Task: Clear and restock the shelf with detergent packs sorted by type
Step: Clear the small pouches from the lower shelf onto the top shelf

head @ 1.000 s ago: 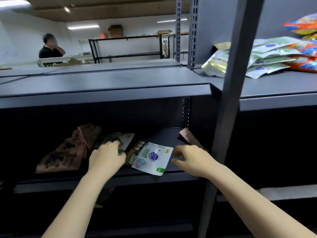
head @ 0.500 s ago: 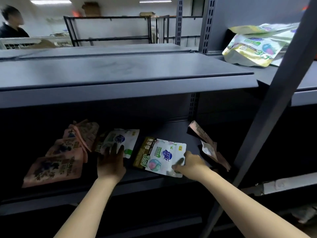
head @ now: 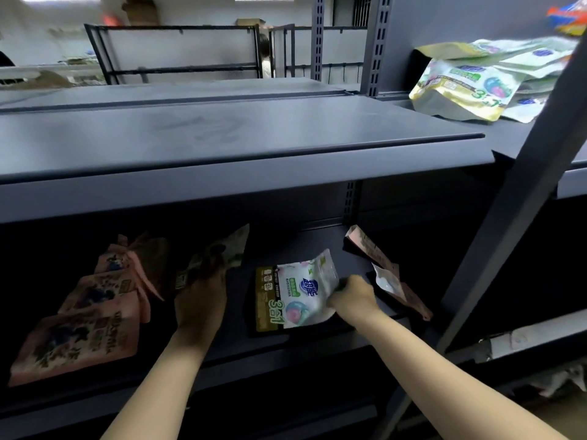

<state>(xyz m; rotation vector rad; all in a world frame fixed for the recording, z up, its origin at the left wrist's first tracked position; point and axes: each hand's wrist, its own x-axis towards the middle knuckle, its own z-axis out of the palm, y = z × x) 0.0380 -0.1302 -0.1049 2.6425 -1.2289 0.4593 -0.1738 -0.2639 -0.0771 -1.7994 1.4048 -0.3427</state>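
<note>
Right hand [head: 352, 298] pinches the right edge of a white "3in1" detergent pack [head: 300, 296], which lies on the dark lower shelf [head: 286, 347] with that edge lifted. Left hand [head: 200, 300] grips a shadowed white-green pack [head: 228, 249] just left. Pink packs [head: 92, 315] lie overlapping further left. More white-green packs [head: 470, 87] are stacked on the upper right shelf [head: 476, 128].

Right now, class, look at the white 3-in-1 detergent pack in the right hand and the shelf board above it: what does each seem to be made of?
White 3-in-1 pack: probably thin flexible plastic film, glossy and printed; it creases and lifts where the right hand pinches its edge.
Shelf board: looks like painted sheet metal, matte grey, with a thin folded front lip and faint smudges.
</note>
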